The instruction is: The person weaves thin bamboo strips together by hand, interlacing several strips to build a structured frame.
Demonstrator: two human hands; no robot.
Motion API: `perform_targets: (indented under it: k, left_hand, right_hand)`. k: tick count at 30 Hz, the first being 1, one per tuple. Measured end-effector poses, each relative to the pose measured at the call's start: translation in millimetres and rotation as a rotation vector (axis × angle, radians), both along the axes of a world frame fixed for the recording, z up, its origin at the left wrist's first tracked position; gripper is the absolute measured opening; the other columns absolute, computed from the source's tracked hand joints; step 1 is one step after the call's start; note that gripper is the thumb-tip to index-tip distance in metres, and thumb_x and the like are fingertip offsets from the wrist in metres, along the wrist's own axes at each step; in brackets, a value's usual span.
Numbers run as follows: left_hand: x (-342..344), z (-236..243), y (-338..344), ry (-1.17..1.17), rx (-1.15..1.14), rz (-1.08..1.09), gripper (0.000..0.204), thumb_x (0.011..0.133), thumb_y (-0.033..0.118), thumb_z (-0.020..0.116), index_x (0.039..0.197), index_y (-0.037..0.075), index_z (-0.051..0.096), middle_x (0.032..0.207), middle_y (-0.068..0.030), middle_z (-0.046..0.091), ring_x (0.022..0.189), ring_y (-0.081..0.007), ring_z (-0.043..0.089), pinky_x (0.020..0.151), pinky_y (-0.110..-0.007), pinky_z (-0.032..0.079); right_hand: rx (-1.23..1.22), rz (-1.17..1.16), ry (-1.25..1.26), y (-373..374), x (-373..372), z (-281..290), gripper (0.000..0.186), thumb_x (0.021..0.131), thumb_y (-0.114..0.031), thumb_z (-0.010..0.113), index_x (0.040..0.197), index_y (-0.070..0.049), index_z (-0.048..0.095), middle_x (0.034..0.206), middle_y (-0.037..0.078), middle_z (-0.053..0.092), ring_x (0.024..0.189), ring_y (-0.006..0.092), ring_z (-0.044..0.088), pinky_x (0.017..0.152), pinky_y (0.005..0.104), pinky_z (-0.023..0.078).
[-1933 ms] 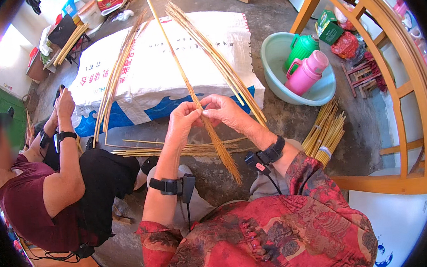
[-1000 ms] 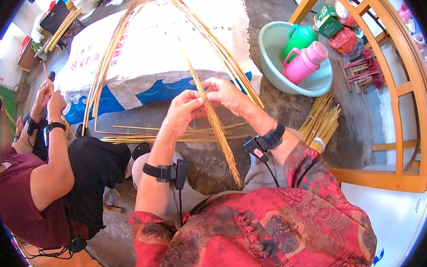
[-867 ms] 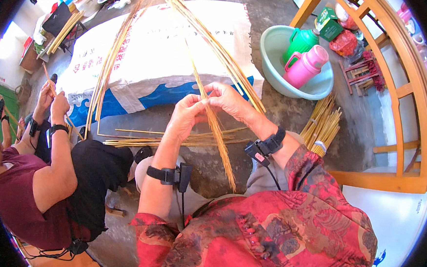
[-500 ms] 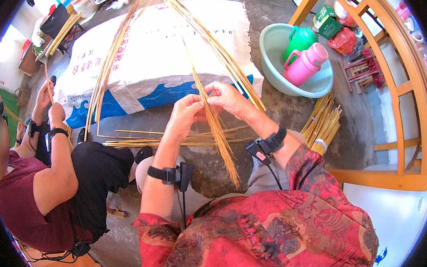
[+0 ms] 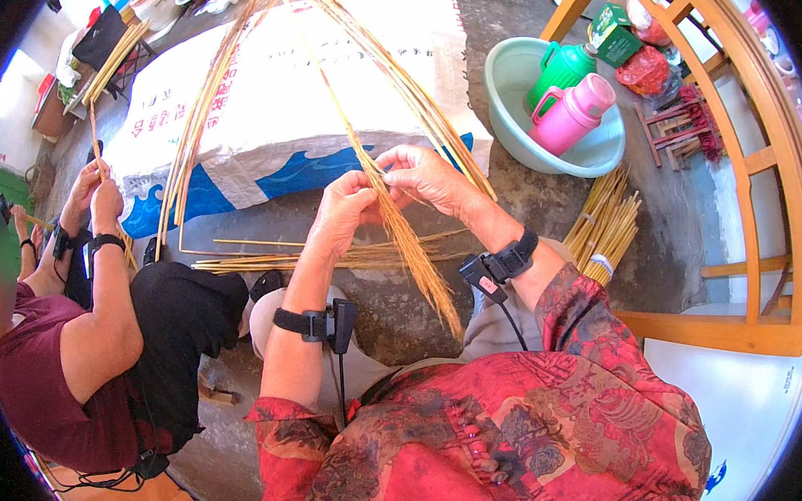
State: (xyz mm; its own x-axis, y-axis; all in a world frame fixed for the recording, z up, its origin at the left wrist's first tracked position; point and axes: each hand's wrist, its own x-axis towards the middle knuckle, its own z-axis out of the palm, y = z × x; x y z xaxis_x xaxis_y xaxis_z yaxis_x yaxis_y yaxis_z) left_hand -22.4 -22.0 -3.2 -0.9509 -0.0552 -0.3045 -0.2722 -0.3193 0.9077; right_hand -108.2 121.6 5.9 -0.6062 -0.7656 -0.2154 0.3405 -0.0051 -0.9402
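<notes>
Between my two hands is a long dry reed stalk [image 5: 414, 250] with a feathery tan head that hangs down toward my knees, while its thin stem slants up over the white sacking. My left hand [image 5: 351, 206] pinches it just where the plume starts. On the plume's other side, my right hand [image 5: 422, 177] has its thumb and fingers closed on strands at the same spot. Bundles of similar stalks lie on the white woven sheet [image 5: 317, 81], one to the left [image 5: 194, 144] and one to the right [image 5: 400, 76].
More stalks [image 5: 328, 259] lie on the floor before me. At right are a pale green basin [image 5: 501, 107] holding a green thermos [image 5: 563, 73] and a pink thermos [image 5: 573, 119], a tied straw bundle [image 5: 601, 224] and a wooden frame [image 5: 763, 164]. A co-worker [image 5: 77, 353] sits at left, holding a stalk.
The stem has swung to the left at its far end, and the plume's tip has shifted slightly right and up. Both hands stay on it at nearly the same place.
</notes>
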Motion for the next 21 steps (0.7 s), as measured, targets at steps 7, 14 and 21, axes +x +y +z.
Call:
perform_targets:
  k: [7, 14, 21]
  left_hand:
    - [1.4, -1.3, 0.1, 0.010, -0.030, -0.007, 0.012, 0.080, 0.007, 0.050, 0.090, 0.004, 0.053, 0.083, -0.0053, 0.058, 0.075, -0.0149, 0.059, 0.067, -0.030, 0.050]
    - [-0.3, -2.6, -2.5, 0.069, -0.020, 0.003, 0.018, 0.079, 0.006, 0.048, 0.097, 0.003, 0.052, 0.086, -0.0060, 0.058, 0.076, -0.0147, 0.058, 0.068, -0.029, 0.049]
    - [2.5, 17.4, 1.1, 0.026, -0.143, -0.006, 0.021, 0.079, 0.004, 0.047, 0.100, -0.001, 0.050, 0.086, -0.0054, 0.057, 0.077, -0.0132, 0.057, 0.069, -0.027, 0.048]
  right_hand:
    - [0.017, 0.013, 0.018, 0.2, 0.6, -4.4, 0.023, 0.078, -0.011, 0.058, 0.099, -0.001, 0.053, 0.076, 0.003, 0.056, 0.064, 0.0105, 0.056, 0.056, 0.0262, 0.051]
    - [0.051, -0.010, 0.112, -1.8, 5.5, -3.1, 0.027, 0.079, -0.015, 0.059, 0.101, -0.002, 0.053, 0.078, 0.005, 0.057, 0.068, 0.0122, 0.058, 0.055, 0.0249, 0.050]
    - [0.028, 0.103, 0.170, 6.7, 11.8, 4.6, 0.042, 0.076, -0.011, 0.059, 0.115, -0.002, 0.044, 0.078, 0.005, 0.055, 0.067, 0.0111, 0.055, 0.056, 0.0242, 0.048]
